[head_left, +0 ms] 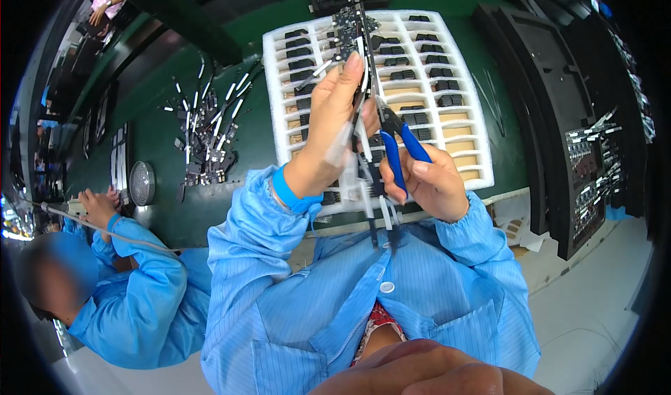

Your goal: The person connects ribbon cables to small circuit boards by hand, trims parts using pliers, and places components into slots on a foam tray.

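My left hand (328,129), with a blue band at the wrist, grips a bundle of black and white strips (363,154) with small circuit boards (347,33) at its top end. The lower ends of the strips hang blurred in front of my blue jacket. In my right hand (437,178) are cutters with blue handles (393,159); their dark jaws point up beside the strips. Whether the jaws touch a strip cannot be made out. Behind both hands lies a white foam tray (482,143) with black parts (449,100) in its slots.
A pile of strips and black parts (210,140) lies left on the green bench (244,217). Near it is a round metal dish (142,183). A co-worker (133,304) sits at the left. Black trays (552,115) with more parts stand at the right.
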{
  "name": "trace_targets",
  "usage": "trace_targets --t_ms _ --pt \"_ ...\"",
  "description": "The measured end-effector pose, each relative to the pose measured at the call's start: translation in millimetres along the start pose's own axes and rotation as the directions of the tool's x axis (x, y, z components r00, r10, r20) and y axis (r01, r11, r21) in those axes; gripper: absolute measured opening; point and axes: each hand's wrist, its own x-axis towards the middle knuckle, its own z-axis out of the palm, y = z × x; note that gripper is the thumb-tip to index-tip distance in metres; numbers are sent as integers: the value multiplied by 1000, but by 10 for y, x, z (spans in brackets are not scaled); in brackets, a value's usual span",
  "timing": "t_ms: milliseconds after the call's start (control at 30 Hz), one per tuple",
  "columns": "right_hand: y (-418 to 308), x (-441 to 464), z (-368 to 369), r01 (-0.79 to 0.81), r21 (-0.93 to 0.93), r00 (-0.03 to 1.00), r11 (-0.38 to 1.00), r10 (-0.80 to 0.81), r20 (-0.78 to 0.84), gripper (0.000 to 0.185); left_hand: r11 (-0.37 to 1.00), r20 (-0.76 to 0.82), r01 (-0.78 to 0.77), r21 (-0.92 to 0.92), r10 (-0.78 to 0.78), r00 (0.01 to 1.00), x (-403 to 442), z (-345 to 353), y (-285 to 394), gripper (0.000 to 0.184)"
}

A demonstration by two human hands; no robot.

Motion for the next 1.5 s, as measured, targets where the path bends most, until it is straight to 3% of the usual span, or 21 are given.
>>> trace_targets --t_ms 67,133,200,233,267,400,433,533,567,767,867,1167,1367,1467,1500 --pt "-19 8 -22 -24 88 998 996 18 66 35 985 135 81 -154 -60 989 9 -32 16 28" --pt "-63 -1 -78 -43 98 994 994 34 99 34 986 157 77 -151 -53 986 36 -59 13 28" --pt "-124 -30 -137 52 -282 998 958 -43 38 32 994 174 19 -107 0 985 47 -68 -12 27" --pt "-155 -47 -149 86 -479 995 873 -99 -2 31 995 64 -86 59 82 995 86 -92 -46 25" --pt "-183 -66 -153 103 -655 986 748 -161 -30 31 975 54 -190 119 185 981 76 -84 -61 24" --pt "-276 -49 -153 159 -733 919 661 -371 -136 29 942 60 -279 184 273 960 52 -24 -136 21" --pt "-305 -41 -200 182 -797 919 576 -388 -71 28 935 78 -292 200 282 956 60 -26 -168 20" --pt "-325 10 -130 197 -846 906 495 -421 -36 27 935 87 -290 205 278 957 41 23 -217 21" --pt "-346 10 -148 151 -884 928 443 -371 -27 37 935 102 -288 209 272 957 45 10 -226 21" --pt "-317 50 -97 231 -888 897 397 -441 36 26 925 160 -300 232 268 950 41 -39 -253 20" --pt "-310 55 -77 219 -880 899 420 -437 15 23 913 149 -333 235 305 941 20 10 -250 20" --pt "-329 64 -32 217 -928 878 304 -476 49 18 900 143 -347 264 319 937 35 -24 -291 21" --pt "-321 52 -25 164 -924 890 345 -455 -12 17 908 136 -340 245 316 939 22 -9 -304 24" --pt "-274 48 -36 113 -860 918 497 -383 -101 16 895 82 -378 236 369 926 41 -35 -323 28" --pt "-262 54 -37 118 -865 917 488 -388 -93 16 890 56 -393 233 391 919 43 -36 -319 30"
